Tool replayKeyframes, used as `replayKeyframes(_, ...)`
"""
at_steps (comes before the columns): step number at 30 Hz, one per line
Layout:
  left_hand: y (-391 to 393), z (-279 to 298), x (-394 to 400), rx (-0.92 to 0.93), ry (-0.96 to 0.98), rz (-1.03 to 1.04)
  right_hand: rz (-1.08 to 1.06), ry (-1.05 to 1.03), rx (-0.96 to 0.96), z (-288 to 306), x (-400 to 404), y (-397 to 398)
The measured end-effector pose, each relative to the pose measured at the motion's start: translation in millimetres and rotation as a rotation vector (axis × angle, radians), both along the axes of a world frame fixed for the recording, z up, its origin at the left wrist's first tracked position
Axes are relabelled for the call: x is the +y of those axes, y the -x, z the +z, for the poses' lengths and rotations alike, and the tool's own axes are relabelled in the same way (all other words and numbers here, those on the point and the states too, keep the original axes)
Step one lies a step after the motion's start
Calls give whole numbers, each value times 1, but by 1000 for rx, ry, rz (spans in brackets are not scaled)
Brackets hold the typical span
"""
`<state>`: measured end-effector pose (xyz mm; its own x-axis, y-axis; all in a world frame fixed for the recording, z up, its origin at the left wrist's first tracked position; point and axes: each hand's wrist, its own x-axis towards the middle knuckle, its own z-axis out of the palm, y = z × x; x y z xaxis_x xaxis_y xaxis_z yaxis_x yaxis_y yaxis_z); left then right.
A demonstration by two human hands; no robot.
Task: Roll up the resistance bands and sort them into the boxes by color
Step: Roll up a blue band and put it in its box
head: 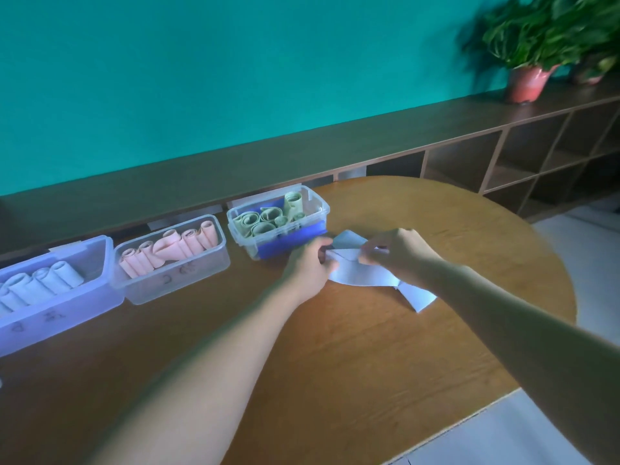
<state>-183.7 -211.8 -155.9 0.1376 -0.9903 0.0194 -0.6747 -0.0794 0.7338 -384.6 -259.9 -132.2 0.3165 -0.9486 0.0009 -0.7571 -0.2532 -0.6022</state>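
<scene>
1. Two bare forearms reach in from 6 o'clock over the smooth, round-edged wooden table (335, 364), whose grain shows plainly.
2. The left hand (310, 266) has its fingers curled, gripping the left end of a pale lavender resistance band (365, 278).
3. The right hand (396, 251) pinches the same band's upper fold, fingertips pressed together on it.
4. The band is thin, flat and limp; it lies partly on the table at centre, with a loose tail trailing toward 4 o'clock.
5. At 11 o'clock of the hands, touching-close, stands a clear plastic box with a blue base (292, 241) holding green rolls (261, 221).
6. Toward 9 o'clock sits a clear box (188, 276) of pink rolls (174, 250).
7. Farthest toward 9 o'clock is a lavender-tinted box (67, 307) of pale rolls (40, 285).
</scene>
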Motion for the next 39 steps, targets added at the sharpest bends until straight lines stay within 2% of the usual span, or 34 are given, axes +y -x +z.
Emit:
replayKeyframes(4,14,13,8,77,63,89,37,59,-57,12,14,10)
replayKeyframes(7,16,45,20,115,119,61,61,92,-120,37,24,12)
replayKeyframes(14,11,149,67,50,328,10,189,246,-284,130,78,-5)
replayKeyframes(20,9,231,155,-29,431,-2,235,322,-363,191,142,-15)
replayKeyframes(24,2,268,222,-134,501,64,368,315,-460,222,199,-23)
replayKeyframes(30,-10,301,325,-261,495,92,491,341,-546,256,285,-34)
replayKeyframes(35,-17,312,398,-267,474,122,557,330,-538,266,341,-48)
replayKeyframes(39,-31,305,433,-223,373,146,599,256,-519,258,366,-60)
